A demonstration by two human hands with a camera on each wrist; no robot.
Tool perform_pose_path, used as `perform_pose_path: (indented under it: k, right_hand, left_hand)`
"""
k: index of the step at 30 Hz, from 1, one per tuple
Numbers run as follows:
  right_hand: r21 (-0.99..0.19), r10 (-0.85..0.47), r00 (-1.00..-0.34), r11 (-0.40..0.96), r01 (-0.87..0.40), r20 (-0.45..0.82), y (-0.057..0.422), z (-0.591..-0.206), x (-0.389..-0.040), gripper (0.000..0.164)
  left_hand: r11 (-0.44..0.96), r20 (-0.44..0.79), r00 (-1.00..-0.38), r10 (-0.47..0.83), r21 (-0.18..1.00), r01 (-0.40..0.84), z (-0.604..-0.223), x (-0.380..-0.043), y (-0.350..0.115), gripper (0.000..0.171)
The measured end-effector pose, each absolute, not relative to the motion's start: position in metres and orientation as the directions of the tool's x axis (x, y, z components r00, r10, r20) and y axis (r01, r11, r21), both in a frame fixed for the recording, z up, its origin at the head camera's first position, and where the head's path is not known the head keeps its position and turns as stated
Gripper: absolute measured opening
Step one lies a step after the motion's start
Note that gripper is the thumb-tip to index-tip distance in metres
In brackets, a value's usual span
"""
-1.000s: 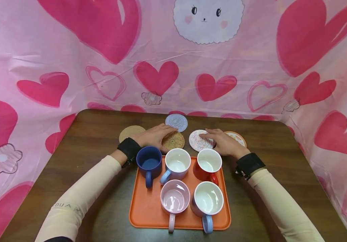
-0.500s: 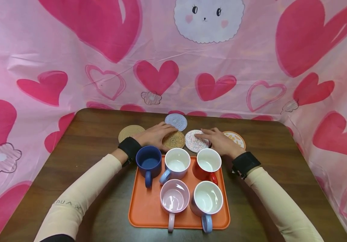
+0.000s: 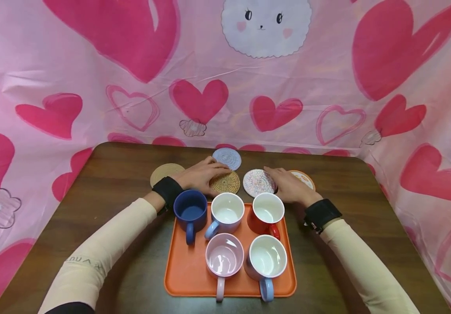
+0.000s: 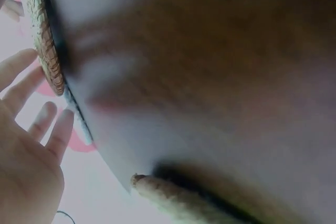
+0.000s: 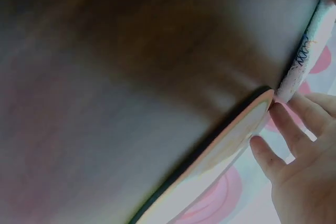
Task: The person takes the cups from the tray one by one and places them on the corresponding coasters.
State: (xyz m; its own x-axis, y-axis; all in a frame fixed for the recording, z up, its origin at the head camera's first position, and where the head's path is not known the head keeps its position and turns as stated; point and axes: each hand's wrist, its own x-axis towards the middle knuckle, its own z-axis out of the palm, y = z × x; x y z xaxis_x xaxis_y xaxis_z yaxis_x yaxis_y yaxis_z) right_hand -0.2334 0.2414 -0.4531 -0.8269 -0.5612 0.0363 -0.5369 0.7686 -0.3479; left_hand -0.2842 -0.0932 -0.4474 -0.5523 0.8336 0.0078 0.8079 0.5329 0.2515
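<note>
My left hand (image 3: 199, 176) lies at the left side of a brown woven coaster (image 3: 226, 183), its thumb near the front edge and its fingers at the far edge. In the left wrist view those fingers look fairly straight against the rim. My right hand (image 3: 290, 185) rests at the right edge of a white speckled coaster (image 3: 257, 183), partly covering an orange-rimmed coaster (image 3: 304, 179). Right wrist view: the right fingers (image 5: 286, 129) are spread beside both coasters. A pale blue coaster (image 3: 227, 158) sits behind, and a tan coaster (image 3: 165, 173) lies left, partly behind the left hand.
In front of the hands, an orange tray (image 3: 184, 279) bears several mugs: a dark blue mug (image 3: 191, 209), a light blue-handled mug (image 3: 227, 211), a red mug (image 3: 267, 213), a pink mug (image 3: 224, 257) and another blue-handled mug (image 3: 266, 259). A heart-patterned cloth hangs behind the table.
The speckled coaster has slid left with my right hand, which has then drawn back slightly to the right. The brown coaster has barely shifted. The head view has turned slightly.
</note>
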Motion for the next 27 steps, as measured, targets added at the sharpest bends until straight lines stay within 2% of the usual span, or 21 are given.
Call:
perform_pose_path:
  k: [6, 10, 13, 17, 21, 24, 27]
  right_hand:
    - [-0.339, -0.574, -0.818, 0.763, -0.551, 0.037, 0.24, -0.461, -0.233, 0.093]
    - [-0.342, -0.575, -0.818, 0.762, -0.55, 0.034, 0.239, -0.462, -0.233, 0.091]
    - [-0.343, -0.58, -0.814, 0.758, -0.555, 0.035, 0.239, -0.461, -0.233, 0.09]
    - [-0.337, -0.591, -0.806, 0.75, -0.569, 0.045, 0.24, -0.459, -0.232, 0.088]
    - [-0.344, -0.592, -0.804, 0.745, -0.572, 0.055, 0.243, -0.456, -0.231, 0.088]
    - [-0.358, -0.586, -0.807, 0.742, -0.567, 0.065, 0.245, -0.455, -0.231, 0.089]
    - [-0.374, -0.582, -0.81, 0.737, -0.562, 0.071, 0.246, -0.457, -0.231, 0.089]
  left_hand:
    - [0.497, -0.025, -0.504, 0.863, 0.209, 0.842, -0.449, -0.285, -0.093, 0.088]
    - [0.507, -0.054, -0.507, 0.86, 0.195, 0.84, -0.447, -0.286, -0.091, 0.093]
    - [0.544, -0.058, -0.548, 0.834, 0.248, 0.802, -0.442, -0.29, -0.091, 0.095]
    - [0.626, -0.049, -0.646, 0.761, 0.312, 0.714, -0.429, -0.305, -0.096, 0.085]
    - [0.709, -0.072, -0.725, 0.686, 0.289, 0.643, -0.412, -0.329, -0.101, 0.072]
    - [0.751, -0.111, -0.757, 0.644, 0.283, 0.597, -0.405, -0.344, -0.1, 0.068]
    - [0.767, -0.144, -0.765, 0.628, 0.282, 0.577, -0.405, -0.354, -0.096, 0.067]
